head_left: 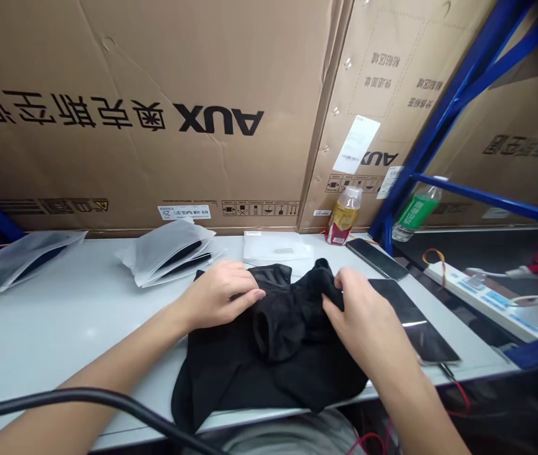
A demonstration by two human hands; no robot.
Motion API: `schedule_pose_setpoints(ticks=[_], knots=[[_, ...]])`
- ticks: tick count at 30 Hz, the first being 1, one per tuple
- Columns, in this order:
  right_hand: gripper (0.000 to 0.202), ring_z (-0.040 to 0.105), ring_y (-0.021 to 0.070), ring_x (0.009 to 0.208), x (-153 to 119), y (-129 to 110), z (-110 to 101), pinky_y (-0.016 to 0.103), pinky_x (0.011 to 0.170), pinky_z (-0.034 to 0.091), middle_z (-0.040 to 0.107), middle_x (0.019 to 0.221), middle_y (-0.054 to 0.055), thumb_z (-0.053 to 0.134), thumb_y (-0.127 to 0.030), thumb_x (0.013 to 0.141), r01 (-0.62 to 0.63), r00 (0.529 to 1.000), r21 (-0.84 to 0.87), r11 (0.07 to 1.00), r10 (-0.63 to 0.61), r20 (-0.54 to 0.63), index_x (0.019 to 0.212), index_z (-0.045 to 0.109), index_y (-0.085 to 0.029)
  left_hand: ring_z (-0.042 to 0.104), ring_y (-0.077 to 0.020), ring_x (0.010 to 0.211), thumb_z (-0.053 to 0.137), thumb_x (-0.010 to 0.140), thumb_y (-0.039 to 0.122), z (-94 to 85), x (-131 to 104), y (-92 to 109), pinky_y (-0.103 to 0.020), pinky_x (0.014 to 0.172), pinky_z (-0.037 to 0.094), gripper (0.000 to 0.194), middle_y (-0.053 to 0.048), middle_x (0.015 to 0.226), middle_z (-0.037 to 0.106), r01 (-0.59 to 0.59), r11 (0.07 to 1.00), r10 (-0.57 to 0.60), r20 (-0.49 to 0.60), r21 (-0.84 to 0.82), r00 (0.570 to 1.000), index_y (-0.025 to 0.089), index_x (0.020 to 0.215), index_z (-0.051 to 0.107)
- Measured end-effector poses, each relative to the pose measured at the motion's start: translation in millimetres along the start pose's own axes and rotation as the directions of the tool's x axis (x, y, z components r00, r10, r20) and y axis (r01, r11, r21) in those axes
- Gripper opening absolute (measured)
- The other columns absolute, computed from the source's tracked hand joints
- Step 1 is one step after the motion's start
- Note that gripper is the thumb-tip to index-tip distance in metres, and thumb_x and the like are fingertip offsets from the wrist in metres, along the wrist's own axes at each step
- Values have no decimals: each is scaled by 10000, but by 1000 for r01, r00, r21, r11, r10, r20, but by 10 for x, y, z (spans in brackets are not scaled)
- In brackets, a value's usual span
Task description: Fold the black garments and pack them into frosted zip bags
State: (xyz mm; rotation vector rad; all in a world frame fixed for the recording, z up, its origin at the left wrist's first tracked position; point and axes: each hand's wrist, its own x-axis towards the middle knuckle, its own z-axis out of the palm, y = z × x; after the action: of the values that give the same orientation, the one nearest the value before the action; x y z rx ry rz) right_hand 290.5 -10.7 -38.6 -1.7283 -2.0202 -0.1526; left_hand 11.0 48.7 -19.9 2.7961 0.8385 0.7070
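Observation:
A black garment [273, 373] lies crumpled on the white table, its lower part spread flat to the front edge and hanging slightly over. On top of it is a bunched part with a round opening; what kind of garment it is cannot be made out. My left hand [226, 294] is closed on the cloth at the upper left, thumb pointing right, some fingertips hidden. On the other side, my right hand [364, 313] pinches a raised fold of the same garment between thumb and fingers.
Clear plastic bags [169, 249] with dark contents lie behind and left on the table [79, 328]. A drink bottle [345, 215], a phone [377, 258] and a tablet [413, 319] are at the right. Large cartons [146, 164] stand behind; a black cable [79, 396] crosses the foreground.

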Motion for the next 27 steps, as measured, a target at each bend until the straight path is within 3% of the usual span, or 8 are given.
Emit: schedule_pose_setpoints(ticks=[5, 8, 11, 16, 20, 22, 24, 27], knots=[[124, 660, 253, 943, -32, -441, -124, 402, 839, 557, 704, 1028, 44, 594, -372, 1056, 333, 888, 460, 823, -438, 141, 998, 629, -268, 661, -210, 913, 449, 1102, 305, 83, -3, 120, -350, 865, 512, 286, -51, 946, 737, 133, 986, -152, -210, -103, 966, 196, 976, 682], [212, 685, 230, 1001, -13, -389, -111, 382, 902, 567, 731, 1054, 42, 477, -306, 1105, 275, 923, 574, 771, -380, 68, 1013, 663, -263, 656, -234, 1104, 437, 1097, 284, 120, 0, 199, -386, 1001, 526, 240, -77, 1145, 725, 153, 979, -182, -239, -133, 954, 205, 1134, 661], [282, 625, 276, 1327, -14, -272, 18, 449, 1114, 526, 695, 1389, 93, 478, -322, 1101, 251, 941, 521, 816, -332, 68, 1292, 668, -238, 617, -252, 1282, 428, 1101, 283, 186, -9, 207, -424, 1126, 501, 300, -106, 1346, 684, 134, 986, -148, -157, -101, 976, 195, 1292, 642], [517, 320, 291, 1603, -159, -311, 217, 549, 1318, 292, 474, 1667, 86, 435, -272, 1104, 354, 800, 483, 801, -526, 287, 1615, 458, -194, 418, -258, 1554, 338, 1137, 300, 342, -74, 106, -477, 1278, 383, 489, -124, 1647, 487, 164, 985, -159, 75, -52, 984, 172, 1592, 463], [425, 530, 265, 1481, 73, -163, 157, 464, 1230, 455, 642, 1526, 52, 457, -290, 1109, 384, 750, 511, 769, -582, 313, 1506, 607, -259, 372, -265, 1582, 360, 1151, 365, 404, -115, 63, -493, 1313, 319, 510, -91, 1661, 464, 165, 986, -152, 226, -39, 962, 202, 1629, 430], [357, 724, 226, 1227, 394, 1, 145, 365, 1040, 603, 789, 1287, 1, 440, -311, 1123, 395, 812, 350, 849, -501, 299, 1313, 742, -320, 369, -275, 1581, 380, 1147, 357, 402, -119, 71, -515, 1315, 307, 502, -83, 1651, 475, 156, 987, -144, 250, -28, 958, 216, 1624, 443], [396, 704, 258, 1239, 775, 137, 203, 425, 1057, 580, 747, 1347, 87, 382, -232, 1127, 352, 880, 214, 911, -400, 254, 1350, 709, -242, 350, -285, 1589, 397, 1139, 344, 386, -114, 87, -531, 1314, 301, 505, -85, 1659, 461, 143, 990, -136, 253, -8, 958, 219, 1627, 439], [295, 657, 294, 1270, 1268, 200, 399, 512, 1101, 528, 656, 1433, 147, 589, -260, 1070, 360, 891, 60, 931, -363, 273, 1343, 675, -187, 358, -293, 1587, 409, 1132, 346, 348, -99, 96, -552, 1315, 296, 506, -91, 1653, 478, 134, 991, -134, 205, 17, 970, 207, 1617, 445]])
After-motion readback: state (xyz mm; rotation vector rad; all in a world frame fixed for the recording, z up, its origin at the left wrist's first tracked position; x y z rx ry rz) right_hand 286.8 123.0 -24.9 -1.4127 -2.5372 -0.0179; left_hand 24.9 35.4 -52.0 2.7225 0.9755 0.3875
